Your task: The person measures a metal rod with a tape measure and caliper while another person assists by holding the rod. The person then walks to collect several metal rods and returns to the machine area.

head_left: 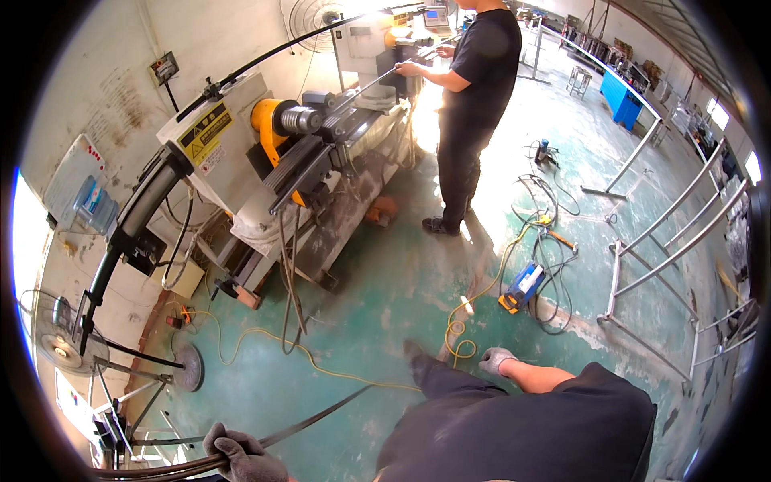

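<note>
My left hand [241,455], in a grey glove, is closed around long, thin dark metal bars [317,414] at the lower left. The bars run back past my side and forward over the floor, and they look like more than one piece. My right hand [496,361], in a pale grey glove, hangs beside my leg. Its fingers look curled in, with nothing visible in them. A looped yellow cable [459,347] lies on the floor nearest to it.
A co-worker [474,104] stands at a machine [293,128], holding a thin rod. A blue and yellow power unit [522,287] and tangled cables lie ahead right. Metal frames [654,265] stand at right, a fan [64,345] at left. A yellow cord [321,368] crosses the green floor.
</note>
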